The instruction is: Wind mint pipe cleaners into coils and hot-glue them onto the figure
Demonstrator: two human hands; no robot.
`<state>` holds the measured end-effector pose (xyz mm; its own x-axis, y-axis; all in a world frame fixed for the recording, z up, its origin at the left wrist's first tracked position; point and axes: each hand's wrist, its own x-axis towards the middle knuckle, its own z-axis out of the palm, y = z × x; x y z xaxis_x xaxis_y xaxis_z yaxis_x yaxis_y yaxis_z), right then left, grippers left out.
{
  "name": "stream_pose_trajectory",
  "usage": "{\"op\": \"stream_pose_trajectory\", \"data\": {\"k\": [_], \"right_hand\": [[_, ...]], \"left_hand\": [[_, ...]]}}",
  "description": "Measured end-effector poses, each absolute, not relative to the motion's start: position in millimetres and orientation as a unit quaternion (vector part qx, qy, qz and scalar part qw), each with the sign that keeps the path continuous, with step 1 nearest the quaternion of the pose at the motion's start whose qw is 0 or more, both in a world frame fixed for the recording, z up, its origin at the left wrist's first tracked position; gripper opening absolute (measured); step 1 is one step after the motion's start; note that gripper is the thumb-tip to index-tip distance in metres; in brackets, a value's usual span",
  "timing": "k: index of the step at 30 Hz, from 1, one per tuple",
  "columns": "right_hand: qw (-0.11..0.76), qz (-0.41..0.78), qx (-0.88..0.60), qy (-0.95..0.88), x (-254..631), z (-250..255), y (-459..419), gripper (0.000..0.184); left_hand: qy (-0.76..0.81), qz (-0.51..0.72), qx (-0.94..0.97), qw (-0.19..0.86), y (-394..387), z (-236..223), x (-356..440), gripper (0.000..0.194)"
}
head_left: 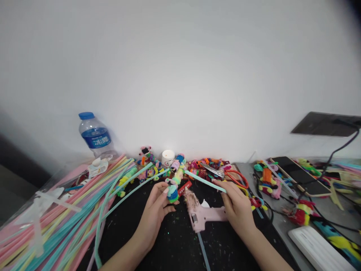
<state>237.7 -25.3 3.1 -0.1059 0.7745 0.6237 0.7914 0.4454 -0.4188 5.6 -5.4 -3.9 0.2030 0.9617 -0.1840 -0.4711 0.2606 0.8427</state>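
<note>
My left hand (154, 206) is closed on a small pipe-cleaner figure (172, 192), with green, blue, pink and yellow parts. Between the thumb and fingers of my right hand (239, 206) is the end of a mint-green pipe cleaner (205, 180), whose other end reaches to the figure's upper part. A pink hot glue gun (207, 214) lies on the black mat (172, 244) between my hands, its nozzle end crusted with brown residue. Orange-handled scissors (216, 171) lie behind my right hand. Beside the figure is a red object with pale markings (185, 187).
Long pastel pipe cleaners (84, 207) fan out on the left. A water bottle (97, 137) leans by the wall, and several finished figures (149, 169) line the back around a white tub (168, 157). On the right are a phone (300, 176), black cables and a white power bank (318, 248).
</note>
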Motion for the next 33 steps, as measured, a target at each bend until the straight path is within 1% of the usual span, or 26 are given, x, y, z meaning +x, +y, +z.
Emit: {"op": "stream_pose_trajectory", "data": {"k": [3,7,12,20,27,33], "right_hand": [[0.386,0.034,-0.531,-0.754,232.5,7.4,-27.1,0.032],[0.378,0.069,-0.511,-0.769,226.2,9.2,-27.8,0.025],[0.414,0.068,-0.501,-0.757,221.8,6.2,-28.5,0.02],[0.419,0.079,-0.516,-0.743,222.1,8.6,-29.0,0.021],[0.458,0.054,-0.52,-0.719,220.4,8.7,-30.0,0.019],[0.433,0.067,-0.511,-0.74,219.7,10.4,-34.5,0.02]], "left_hand": [[0.379,0.507,0.335,0.698,-5.5,-3.8,5.1,0.019],[0.396,0.499,0.347,0.688,-6.8,-3.7,5.3,0.02],[0.408,0.507,0.346,0.675,-7.0,-4.5,5.7,0.024],[0.419,0.492,0.39,0.656,-8.6,-5.0,5.0,0.02],[0.426,0.482,0.402,0.652,-7.5,-5.2,7.1,0.026],[0.429,0.481,0.396,0.654,-7.4,-2.9,8.2,0.029]]}}
